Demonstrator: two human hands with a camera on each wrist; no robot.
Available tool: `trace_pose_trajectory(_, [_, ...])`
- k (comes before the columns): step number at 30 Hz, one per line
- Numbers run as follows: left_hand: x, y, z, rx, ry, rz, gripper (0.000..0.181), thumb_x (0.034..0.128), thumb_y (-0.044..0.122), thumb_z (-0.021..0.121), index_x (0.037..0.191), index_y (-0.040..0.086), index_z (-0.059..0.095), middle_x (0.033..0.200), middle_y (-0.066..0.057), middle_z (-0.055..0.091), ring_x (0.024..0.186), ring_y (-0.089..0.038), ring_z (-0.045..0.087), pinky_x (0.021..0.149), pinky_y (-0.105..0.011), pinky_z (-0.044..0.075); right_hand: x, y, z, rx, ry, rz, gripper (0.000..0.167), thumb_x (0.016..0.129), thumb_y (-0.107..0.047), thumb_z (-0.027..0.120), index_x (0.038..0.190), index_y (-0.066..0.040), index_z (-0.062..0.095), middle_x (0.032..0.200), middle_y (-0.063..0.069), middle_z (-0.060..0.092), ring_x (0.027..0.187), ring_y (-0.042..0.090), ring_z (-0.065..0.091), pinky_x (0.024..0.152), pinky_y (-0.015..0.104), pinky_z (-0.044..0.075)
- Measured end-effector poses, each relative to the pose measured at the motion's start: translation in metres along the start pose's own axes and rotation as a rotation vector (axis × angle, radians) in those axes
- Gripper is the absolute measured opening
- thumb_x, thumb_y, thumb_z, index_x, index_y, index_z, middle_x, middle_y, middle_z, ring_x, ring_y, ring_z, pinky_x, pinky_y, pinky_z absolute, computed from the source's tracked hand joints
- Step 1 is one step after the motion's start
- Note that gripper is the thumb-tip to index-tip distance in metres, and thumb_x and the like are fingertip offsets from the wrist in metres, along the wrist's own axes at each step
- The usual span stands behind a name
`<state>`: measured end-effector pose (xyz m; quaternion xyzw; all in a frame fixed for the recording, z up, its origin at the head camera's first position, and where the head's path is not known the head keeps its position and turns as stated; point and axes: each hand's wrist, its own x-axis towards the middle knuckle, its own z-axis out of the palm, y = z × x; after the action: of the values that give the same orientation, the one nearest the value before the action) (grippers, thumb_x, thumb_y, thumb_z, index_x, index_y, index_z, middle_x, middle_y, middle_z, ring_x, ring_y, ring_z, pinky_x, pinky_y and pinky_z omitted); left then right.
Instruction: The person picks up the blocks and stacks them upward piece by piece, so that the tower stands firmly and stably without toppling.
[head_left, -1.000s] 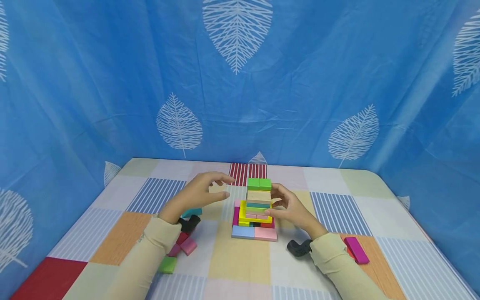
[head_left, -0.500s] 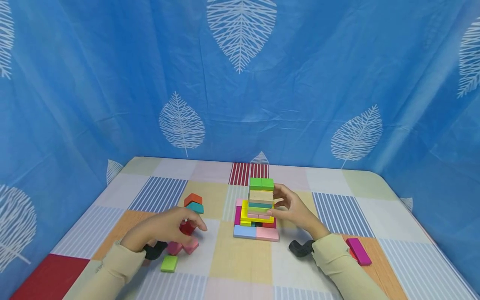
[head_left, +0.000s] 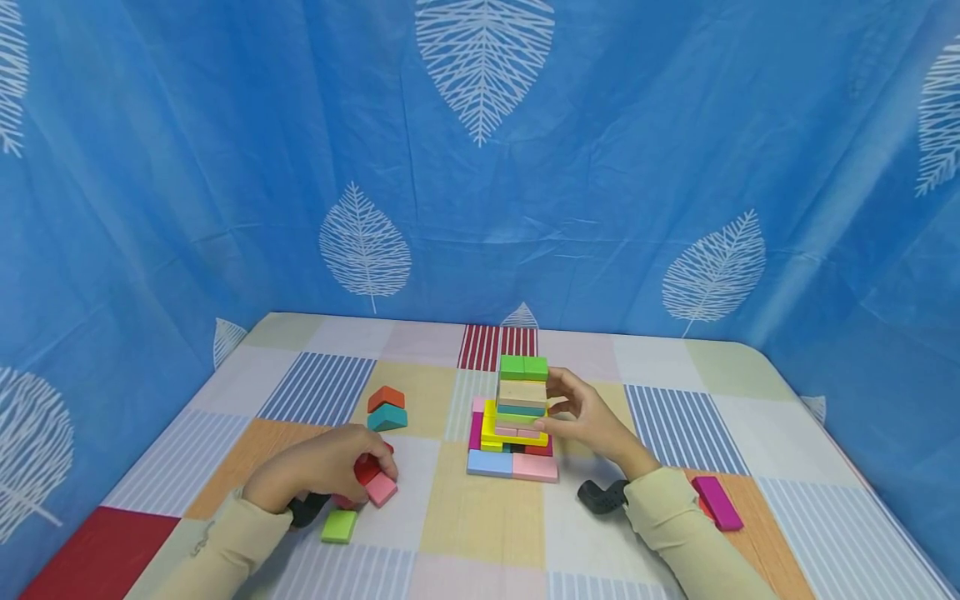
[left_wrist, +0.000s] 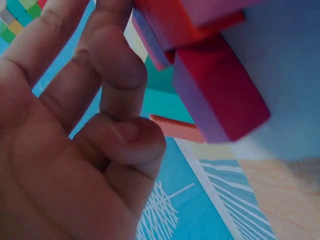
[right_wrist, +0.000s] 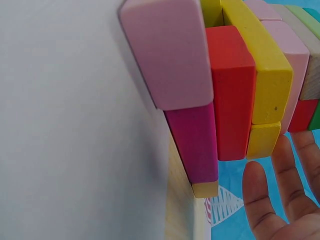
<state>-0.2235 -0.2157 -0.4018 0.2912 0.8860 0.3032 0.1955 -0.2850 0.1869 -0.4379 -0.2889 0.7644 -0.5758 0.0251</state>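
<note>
- Just changed: the place of the left hand (head_left: 330,462); one second ago beside the tower (head_left: 517,419), now low among the loose blocks on the left side of the table (head_left: 480,521).
- Meaning for the work, as a judgement: attention shifted from stacked blocks to loose ones.
- Left fingers bent over the red block (head_left: 366,471) and at the edges of the pink block (head_left: 382,490); pinching or only touching, not possible to tell.
- Unchanged: the right hand (head_left: 588,421), at the right side of the tower, thumb toward the near side, fingers loosely extended, probably for steadying.
- Tower standing upright, near the middle, wider at the base; long axis vertical.
- At its near base, the blue block (head_left: 490,463) lying left to right.
- Pink block left of the tower, well apart, edges turned diagonally; long axis unclear.
</note>
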Motion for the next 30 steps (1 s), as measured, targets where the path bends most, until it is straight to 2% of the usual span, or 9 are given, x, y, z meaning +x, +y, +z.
trace_pose_trajectory(5, [0.004,-0.001,0.002,0.015,-0.004,0.025,0.037,0.0740,-0.009,0.090,0.095,0.019,0.078,0.095,0.013,0.066,0.089,-0.010,0.053,0.072,-0.028,0.053,0.001,0.000,0.001,0.000,0.000,0.004,0.070,0.089,-0.007,0.083,0.150,0.007,0.051,0.128,0.023,0.065,0.113,0.024,0.063,0.097,0.034,0.056])
trace_pose_trajectory(11, [0.005,0.001,0.002,0.022,-0.007,0.024,0.038,0.0753,-0.012,0.087,0.096,0.018,0.078,0.094,0.011,0.065,0.088,-0.010,0.053,0.073,-0.028,0.052,0.001,0.001,0.001,0.003,0.005,0.009,0.070,0.089,-0.006,0.084,0.150,0.007,0.051,0.128,0.022,0.066,0.112,0.028,0.063,0.096,0.033,0.056])
trace_pose_trajectory(17, [0.010,0.005,0.002,0.001,0.011,0.058,0.029,0.0817,-0.001,0.090,0.103,0.014,0.078,0.092,0.009,0.063,0.086,-0.011,0.053,0.072,-0.027,0.051,0.000,0.002,0.001,0.000,0.006,0.005,0.071,0.089,-0.007,0.084,0.150,0.007,0.051,0.128,0.023,0.066,0.112,0.030,0.063,0.096,0.033,0.057])
trace_pose_trajectory(24, [0.025,0.010,0.002,0.018,0.150,0.149,0.029,0.0905,0.015,0.088,0.118,0.008,0.081,0.114,0.002,0.077,0.101,-0.020,0.066,0.087,-0.035,0.059,0.000,0.002,0.000,-0.010,0.007,0.003,0.070,0.089,-0.006,0.083,0.150,0.007,0.051,0.128,0.022,0.066,0.112,0.026,0.063,0.097,0.034,0.057])
trace_pose_trajectory(30, [0.040,0.022,0.003,0.013,0.303,0.200,0.032,0.0928,0.015,0.086,0.123,0.007,0.079,0.116,0.002,0.077,0.103,-0.026,0.068,0.089,-0.039,0.058,0.000,0.002,0.000,-0.010,0.006,-0.002,0.069,0.089,-0.006,0.083,0.149,0.006,0.052,0.128,0.021,0.066,0.111,0.027,0.063,0.096,0.034,0.057])
